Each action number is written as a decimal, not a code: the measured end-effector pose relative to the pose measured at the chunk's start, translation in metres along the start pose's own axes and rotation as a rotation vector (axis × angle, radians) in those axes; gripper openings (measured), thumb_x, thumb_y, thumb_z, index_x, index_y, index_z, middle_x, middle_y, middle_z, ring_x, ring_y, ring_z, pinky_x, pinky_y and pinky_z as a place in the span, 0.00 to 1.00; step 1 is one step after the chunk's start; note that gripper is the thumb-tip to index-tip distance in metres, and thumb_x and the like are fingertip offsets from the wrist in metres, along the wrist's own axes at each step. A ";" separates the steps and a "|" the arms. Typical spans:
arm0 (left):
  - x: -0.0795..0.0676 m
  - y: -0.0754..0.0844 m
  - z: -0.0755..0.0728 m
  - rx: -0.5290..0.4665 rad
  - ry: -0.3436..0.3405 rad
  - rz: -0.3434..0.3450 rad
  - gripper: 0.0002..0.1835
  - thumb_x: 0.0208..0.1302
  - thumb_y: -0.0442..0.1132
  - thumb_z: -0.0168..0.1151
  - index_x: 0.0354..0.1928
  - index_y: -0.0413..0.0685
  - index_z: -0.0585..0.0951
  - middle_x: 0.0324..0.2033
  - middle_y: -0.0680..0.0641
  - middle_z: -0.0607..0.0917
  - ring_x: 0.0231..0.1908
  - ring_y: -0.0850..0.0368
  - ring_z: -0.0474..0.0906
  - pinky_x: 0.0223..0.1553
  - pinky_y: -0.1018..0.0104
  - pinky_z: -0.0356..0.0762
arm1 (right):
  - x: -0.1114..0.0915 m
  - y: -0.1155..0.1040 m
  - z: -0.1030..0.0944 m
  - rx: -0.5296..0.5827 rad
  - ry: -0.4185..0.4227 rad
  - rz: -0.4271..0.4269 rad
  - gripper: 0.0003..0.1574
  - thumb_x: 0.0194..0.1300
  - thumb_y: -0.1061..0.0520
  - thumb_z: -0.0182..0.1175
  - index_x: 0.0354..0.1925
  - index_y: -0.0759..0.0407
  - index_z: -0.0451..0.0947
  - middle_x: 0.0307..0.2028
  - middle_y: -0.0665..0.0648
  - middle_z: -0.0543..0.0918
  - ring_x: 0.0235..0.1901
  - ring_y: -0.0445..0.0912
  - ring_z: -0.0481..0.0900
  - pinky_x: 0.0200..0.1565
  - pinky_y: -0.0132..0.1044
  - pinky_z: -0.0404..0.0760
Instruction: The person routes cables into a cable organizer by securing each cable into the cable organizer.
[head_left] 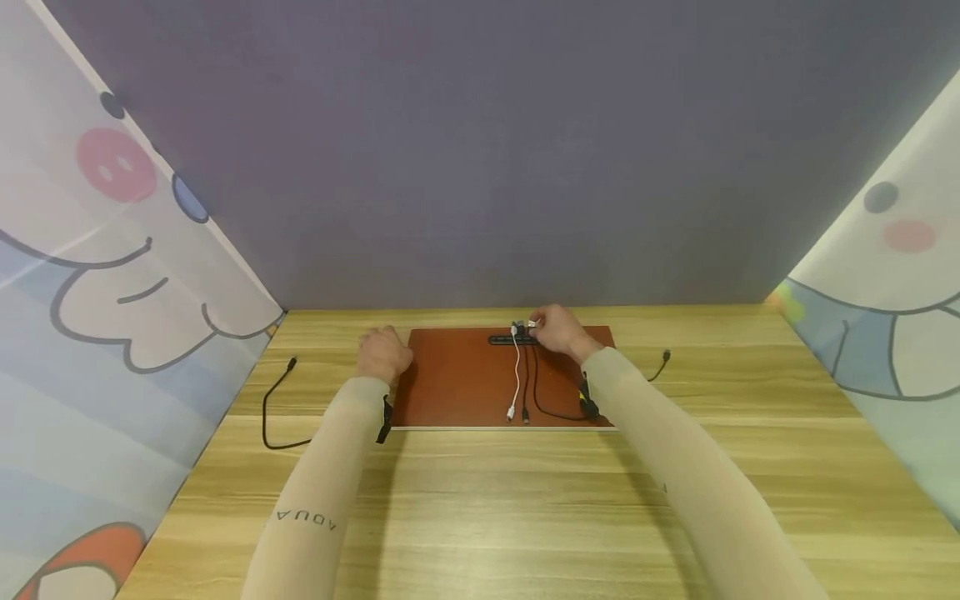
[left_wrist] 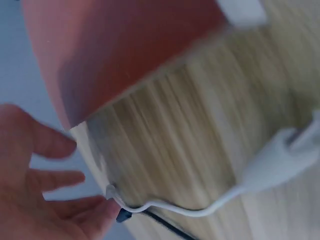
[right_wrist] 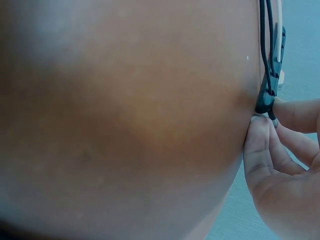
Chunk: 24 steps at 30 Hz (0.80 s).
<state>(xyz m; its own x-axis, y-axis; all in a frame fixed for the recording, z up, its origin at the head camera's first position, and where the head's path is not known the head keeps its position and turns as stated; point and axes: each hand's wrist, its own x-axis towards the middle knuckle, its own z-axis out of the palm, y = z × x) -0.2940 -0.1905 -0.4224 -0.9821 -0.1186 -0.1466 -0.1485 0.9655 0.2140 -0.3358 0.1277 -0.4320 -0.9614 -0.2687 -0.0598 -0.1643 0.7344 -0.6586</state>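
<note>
Bench (head_left: 480,508), wood-grained, filled the lower part of the head view, with a reddish-brown mat (head_left: 450,375) lying on it. Just past twelve o'clock from the mat's middle sat a slim black cable clip (head_left: 501,340). A white cable (head_left: 517,375), a short black cable (head_left: 526,414) and a longer black cable (head_left: 558,415) ran from it towards six o'clock. The right hand (head_left: 558,327), at two o'clock, worked at the clip's right end. The left hand (head_left: 384,354) lay at nine o'clock, over the mat's left edge. Another black cable (head_left: 265,408) bent across the wood farther out at nine.

The left wrist view put the left hand at eight o'clock, its grip apart. A second white cable (left_wrist: 190,214) ran from a bulky plug (left_wrist: 280,160) near four o'clock towards the fingertips; contact could not be told.

In the right wrist view, the clip stood at two o'clock. Near four, the right hand's grip was together, thumb and finger pinching the longer black cable where it left the clip's end.
</note>
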 end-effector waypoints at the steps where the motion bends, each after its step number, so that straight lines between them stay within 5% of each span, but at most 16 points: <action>1: 0.000 -0.001 0.000 0.002 0.001 -0.011 0.27 0.70 0.39 0.50 0.64 0.25 0.70 0.56 0.23 0.74 0.58 0.27 0.70 0.59 0.41 0.73 | 0.000 0.000 0.000 0.001 -0.002 0.001 0.22 0.74 0.61 0.58 0.62 0.70 0.76 0.53 0.69 0.81 0.53 0.60 0.79 0.54 0.52 0.78; 6: 0.002 -0.004 0.003 0.017 0.054 -0.028 0.22 0.72 0.41 0.56 0.54 0.25 0.78 0.54 0.25 0.77 0.57 0.30 0.73 0.58 0.43 0.75 | 0.000 -0.001 0.001 0.005 -0.007 0.004 0.22 0.74 0.61 0.58 0.62 0.70 0.75 0.53 0.69 0.80 0.53 0.60 0.79 0.53 0.52 0.78; 14: 0.000 -0.003 0.006 -0.049 0.120 -0.061 0.20 0.73 0.40 0.60 0.54 0.28 0.80 0.54 0.27 0.78 0.55 0.30 0.76 0.52 0.42 0.80 | -0.003 -0.001 -0.001 0.009 -0.015 -0.004 0.25 0.74 0.62 0.57 0.65 0.70 0.73 0.54 0.69 0.80 0.54 0.60 0.79 0.53 0.51 0.78; 24: -0.006 -0.004 -0.007 -0.119 0.072 -0.055 0.12 0.69 0.39 0.60 0.41 0.33 0.81 0.42 0.33 0.85 0.43 0.38 0.84 0.42 0.46 0.83 | -0.013 -0.002 -0.009 -0.013 -0.024 -0.069 0.27 0.74 0.61 0.57 0.66 0.72 0.71 0.55 0.70 0.81 0.53 0.61 0.80 0.53 0.54 0.78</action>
<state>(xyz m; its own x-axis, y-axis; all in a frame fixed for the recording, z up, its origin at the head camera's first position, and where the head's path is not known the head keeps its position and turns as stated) -0.2882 -0.1955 -0.4157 -0.9771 -0.1913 -0.0927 -0.2113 0.9231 0.3213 -0.3252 0.1357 -0.4233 -0.9421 -0.3336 -0.0327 -0.2328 0.7215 -0.6521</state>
